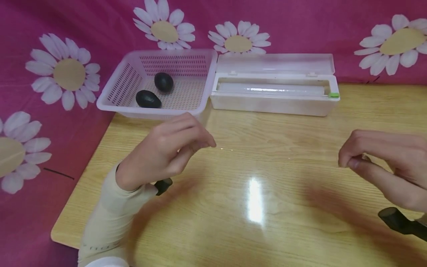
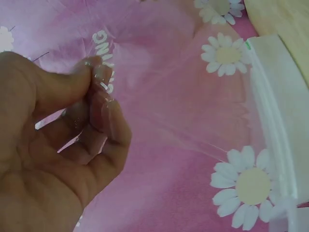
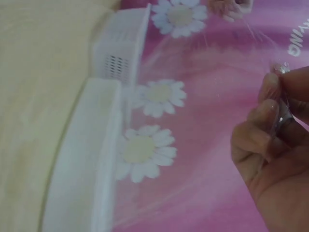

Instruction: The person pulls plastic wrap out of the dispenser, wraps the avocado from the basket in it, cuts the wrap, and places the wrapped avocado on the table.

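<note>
I saw the left hand (image 1: pixel 163 150) and right hand (image 1: pixel 390 167) each pinching clear plastic wrap (image 1: pixel 227 149), spread between them near the open white dispenser box (image 1: pixel 273 105).

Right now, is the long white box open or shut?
Open. The white box has its hinged lid raised at the back, leaving the shiny roll inside visible.

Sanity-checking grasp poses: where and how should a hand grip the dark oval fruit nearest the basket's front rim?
Probably from above, pinching across its middle, fingers on the front and back flanks. The front fruit lies with its long axis roughly left-right; the basket walls hinder a low approach. The other fruit sits close behind-right, so favour the left at the back.
</note>
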Demonstrator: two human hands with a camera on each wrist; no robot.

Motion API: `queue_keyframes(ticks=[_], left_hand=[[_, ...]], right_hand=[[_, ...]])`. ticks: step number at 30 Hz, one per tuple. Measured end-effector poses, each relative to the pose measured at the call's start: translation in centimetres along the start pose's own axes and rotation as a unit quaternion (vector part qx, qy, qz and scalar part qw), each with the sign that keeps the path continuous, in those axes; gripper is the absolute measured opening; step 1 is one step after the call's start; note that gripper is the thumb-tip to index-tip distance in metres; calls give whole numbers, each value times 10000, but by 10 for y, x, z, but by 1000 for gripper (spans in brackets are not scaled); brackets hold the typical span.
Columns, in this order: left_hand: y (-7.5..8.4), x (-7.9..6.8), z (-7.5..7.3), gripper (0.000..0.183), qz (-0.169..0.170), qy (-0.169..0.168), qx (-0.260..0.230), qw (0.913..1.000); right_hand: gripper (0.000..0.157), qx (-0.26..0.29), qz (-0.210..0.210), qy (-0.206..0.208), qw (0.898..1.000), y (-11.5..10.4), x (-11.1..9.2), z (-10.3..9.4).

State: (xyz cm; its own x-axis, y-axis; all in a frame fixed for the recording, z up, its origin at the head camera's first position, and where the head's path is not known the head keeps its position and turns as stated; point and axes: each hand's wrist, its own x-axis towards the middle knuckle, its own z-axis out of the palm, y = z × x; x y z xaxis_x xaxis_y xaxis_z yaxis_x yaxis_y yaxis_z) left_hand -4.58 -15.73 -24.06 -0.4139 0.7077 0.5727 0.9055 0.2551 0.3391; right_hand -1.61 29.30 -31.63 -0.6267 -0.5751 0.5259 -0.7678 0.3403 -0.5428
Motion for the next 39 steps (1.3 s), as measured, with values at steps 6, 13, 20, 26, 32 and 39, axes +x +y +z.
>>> queue_keyframes(ticks=[6, 13, 20, 26, 32, 39], left_hand=[[-8, -10, 10, 11, -217, -968, -334, 9945], [-16, -22, 29, 10, -679, -2174, -879, 9697], [-25, -33, 53, 13, -918, -3082, -1133, 9401], [-36, -42, 75, 14, -915, -3583, -1145, 9220], [-44, -49, 93, 14, -1020, -3913, -1125, 9077], [-47, -51, 97, 15, -1052, -3926, -1073, 9073]], right_hand=[[57, -270, 61, -575, 9980, -49, 33, 18], [65, -275, 230, -1223, 9918, -31, 15, 40], [57, -179, 29, -1576, 9873, -17, 0, 59], [47, -567, -182, -1694, 9837, -7, -13, 73], [28, -967, -210, -1831, 9781, 0, -22, 82], [37, -1394, -191, -1604, 9770, 3, -26, 89]])
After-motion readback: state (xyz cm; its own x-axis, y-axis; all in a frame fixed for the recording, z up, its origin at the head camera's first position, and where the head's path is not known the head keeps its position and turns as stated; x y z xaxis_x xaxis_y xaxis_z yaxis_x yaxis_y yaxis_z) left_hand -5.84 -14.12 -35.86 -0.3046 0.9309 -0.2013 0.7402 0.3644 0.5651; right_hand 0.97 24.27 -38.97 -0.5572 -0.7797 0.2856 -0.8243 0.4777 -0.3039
